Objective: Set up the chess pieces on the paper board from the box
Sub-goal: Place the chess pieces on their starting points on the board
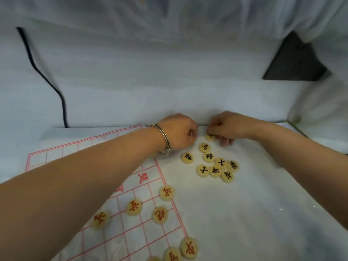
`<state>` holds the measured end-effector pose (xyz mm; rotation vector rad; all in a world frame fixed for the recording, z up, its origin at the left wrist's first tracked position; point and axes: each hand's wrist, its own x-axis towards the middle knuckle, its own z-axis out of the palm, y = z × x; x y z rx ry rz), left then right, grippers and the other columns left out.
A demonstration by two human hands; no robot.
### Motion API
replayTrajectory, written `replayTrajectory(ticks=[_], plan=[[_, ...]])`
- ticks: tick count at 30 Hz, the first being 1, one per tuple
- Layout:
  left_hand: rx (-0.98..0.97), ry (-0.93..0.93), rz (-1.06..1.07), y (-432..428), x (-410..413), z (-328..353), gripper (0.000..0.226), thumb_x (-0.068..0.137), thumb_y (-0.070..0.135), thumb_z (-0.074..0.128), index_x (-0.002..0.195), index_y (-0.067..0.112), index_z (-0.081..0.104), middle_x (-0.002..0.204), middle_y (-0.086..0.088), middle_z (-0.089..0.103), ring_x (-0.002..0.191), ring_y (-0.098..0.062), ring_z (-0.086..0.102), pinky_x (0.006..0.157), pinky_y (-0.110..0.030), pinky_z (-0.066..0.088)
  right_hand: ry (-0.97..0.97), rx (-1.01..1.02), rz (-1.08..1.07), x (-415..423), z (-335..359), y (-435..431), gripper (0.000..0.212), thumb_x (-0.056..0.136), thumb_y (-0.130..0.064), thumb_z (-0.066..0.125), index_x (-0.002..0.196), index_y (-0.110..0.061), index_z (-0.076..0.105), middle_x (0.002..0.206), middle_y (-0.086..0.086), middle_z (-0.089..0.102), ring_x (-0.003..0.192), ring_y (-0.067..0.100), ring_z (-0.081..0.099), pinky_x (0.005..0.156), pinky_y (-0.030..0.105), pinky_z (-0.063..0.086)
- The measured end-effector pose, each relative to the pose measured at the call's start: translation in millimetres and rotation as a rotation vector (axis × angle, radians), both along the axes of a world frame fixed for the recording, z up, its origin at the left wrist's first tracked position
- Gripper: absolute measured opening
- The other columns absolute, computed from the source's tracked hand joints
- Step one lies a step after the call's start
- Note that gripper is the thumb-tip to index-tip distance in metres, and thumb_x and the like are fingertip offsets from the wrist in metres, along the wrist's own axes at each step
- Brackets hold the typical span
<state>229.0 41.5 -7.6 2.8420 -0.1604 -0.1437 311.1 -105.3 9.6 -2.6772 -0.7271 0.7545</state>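
The paper board (90, 147) with its pink-red grid lies on the left, partly under my left forearm. Several pale round pieces with red characters (134, 207) sit on its near part. Off the board's right edge lies a loose cluster of pieces with black characters (215, 171). My left hand (178, 134), with a metal bangle on the wrist, is curled closed at the far edge just beyond the board's corner; nothing shows in its fingers. My right hand (227, 127) is beside it, fingertips pinching the farthest black piece (209, 137). No box is in view.
White cloth (244, 213) covers the table and hangs as a backdrop behind it. A black cable (43, 76) runs down the backdrop at the left. A dark flat object (295, 59) shows at the upper right. A thin metal edge (297, 129) runs along the far right.
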Motion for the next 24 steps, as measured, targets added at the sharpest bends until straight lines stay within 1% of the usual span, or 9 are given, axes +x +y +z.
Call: replayTrajectory(ticks=[2,4,6,7,10,14,20,22,24], plan=[[0.024,0.133,-0.021,0.2,-0.7,3.8,0.028,0.090,0.031,0.056,0.114,0.021,0.065,0.110,0.000,0.065,0.102,-0.019,0.059,0.084,-0.023,0.043,0.025,-0.009,0.025,-5.1,-2.0,-1.3,0.020,0.092,-0.025,0.056,0.103,-0.009,0.057,0.072,0.012,0.064,0.056,0.021,0.060,0.062,0.031,0.055],[-0.032,0.284,-0.005,4.2,-3.1,9.4,0.036,0.090,0.036,0.057,0.122,0.021,0.059,0.106,0.002,0.058,0.096,-0.017,0.057,0.084,-0.024,0.043,0.019,-0.008,0.029,-8.9,-5.4,1.4,0.020,0.089,-0.025,0.062,0.101,-0.010,0.056,0.068,0.011,0.064,0.055,0.020,0.060,0.062,0.031,0.055],[-0.181,0.402,0.034,8.3,-11.5,12.7,0.043,0.086,0.031,0.064,0.127,0.019,0.054,0.102,0.003,0.050,0.087,-0.015,0.054,0.079,-0.027,0.049,0.011,0.012,-0.011,-14.4,-8.0,3.3,0.014,0.090,-0.019,0.059,0.097,-0.007,0.057,0.069,0.012,0.064,0.055,0.021,0.060,0.061,0.030,0.055],[-0.205,0.424,0.034,9.9,-14.6,12.0,0.048,0.083,0.026,0.068,0.128,0.019,0.052,0.103,0.003,0.047,0.088,-0.014,0.052,0.078,-0.028,0.051,0.011,0.019,-0.052,-14.8,-9.7,3.6,0.011,0.092,-0.015,0.055,0.095,-0.005,0.057,0.070,0.012,0.064,0.055,0.020,0.060,0.061,0.029,0.055],[-0.092,0.359,0.012,9.5,-27.7,8.1,0.058,0.078,0.020,0.073,0.131,0.022,0.049,0.109,0.005,0.046,0.099,-0.013,0.049,0.089,-0.028,0.047,0.017,0.057,-0.168,-19.7,-9.0,-0.1,0.019,0.094,-0.005,0.042,0.098,0.000,0.059,0.069,0.013,0.064,0.055,0.021,0.061,0.062,0.028,0.055],[-0.098,0.235,0.036,0.3,-37.1,-1.0,0.051,0.076,0.023,0.074,0.123,0.023,0.056,0.106,0.006,0.044,0.106,-0.015,0.051,0.091,-0.026,0.043,0.039,0.095,-0.220,-26.3,-3.8,-2.3,0.030,0.092,0.001,0.031,0.110,0.001,0.055,0.067,0.015,0.060,0.057,0.025,0.058,0.067,0.033,0.055],[-0.229,0.153,0.134,-14.2,-39.1,-10.5,0.037,0.077,0.023,0.074,0.112,0.020,0.065,0.099,0.005,0.052,0.092,-0.011,0.050,0.087,-0.025,0.043,0.081,0.177,-0.288,-33.9,-6.7,-17.0,0.036,0.091,0.004,0.029,0.119,-0.004,0.051,0.070,0.012,0.060,0.058,0.020,0.059,0.064,0.025,0.052],[-0.281,0.130,0.179,-13.3,-39.2,-13.1,0.034,0.077,0.020,0.073,0.111,0.018,0.066,0.097,0.005,0.054,0.088,-0.010,0.051,0.086,-0.025,0.044,0.018,0.195,-0.272,-31.4,-9.8,-18.7,0.038,0.091,0.004,0.031,0.123,-0.005,0.049,0.082,0.015,0.061,0.062,0.022,0.058,0.064,0.030,0.053],[-0.315,0.104,0.207,-13.0,-39.3,-15.6,0.033,0.077,0.018,0.073,0.109,0.017,0.067,0.094,0.004,0.056,0.086,-0.011,0.052,0.085,-0.025,0.045,-0.146,0.195,-0.146,-27.0,-11.4,-11.8,0.043,0.090,0.003,0.034,0.128,-0.010,0.049,0.113,0.016,0.057,0.080,0.023,0.055,0.071,0.034,0.050]])
